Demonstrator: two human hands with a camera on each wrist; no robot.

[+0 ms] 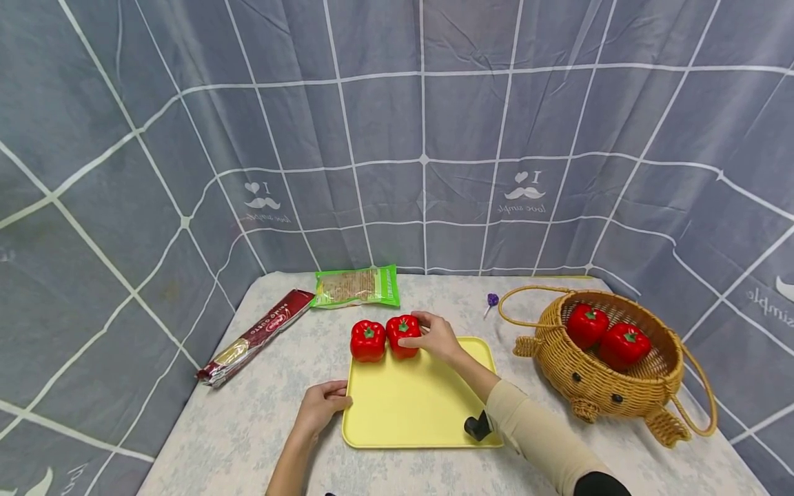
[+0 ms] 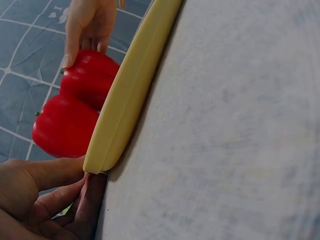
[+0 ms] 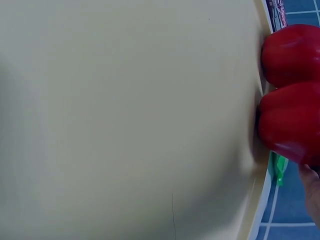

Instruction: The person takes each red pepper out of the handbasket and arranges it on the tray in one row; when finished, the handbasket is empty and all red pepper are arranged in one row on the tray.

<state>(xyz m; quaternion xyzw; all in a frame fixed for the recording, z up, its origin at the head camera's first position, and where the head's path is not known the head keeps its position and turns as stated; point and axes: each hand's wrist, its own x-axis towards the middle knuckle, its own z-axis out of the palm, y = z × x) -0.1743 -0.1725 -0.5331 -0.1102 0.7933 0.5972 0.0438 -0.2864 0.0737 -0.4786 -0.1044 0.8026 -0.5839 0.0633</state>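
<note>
My right hand (image 1: 436, 337) grips a red bell pepper (image 1: 404, 335) at the far edge of a yellow tray (image 1: 409, 413), thumb in front and fingers behind. A second red bell pepper (image 1: 368, 342) stands just left of it, at the tray's far left corner. The left wrist view has the two peppers side by side, green stems facing left. With its thumb over the rim and fingers below, my left hand (image 1: 321, 408) pinches the tray's left edge. Only the right thumb tip shows under the nearer pepper (image 3: 290, 122) in the right wrist view.
A wicker basket (image 1: 558, 368) at the right holds two more red peppers (image 1: 624, 346). Near it lies a purple lollipop (image 1: 493, 300). A green packet (image 1: 356, 286) lies at the back, a long maroon packet (image 1: 260, 336) at left. Grey checked curtains (image 1: 384, 124) surround the table.
</note>
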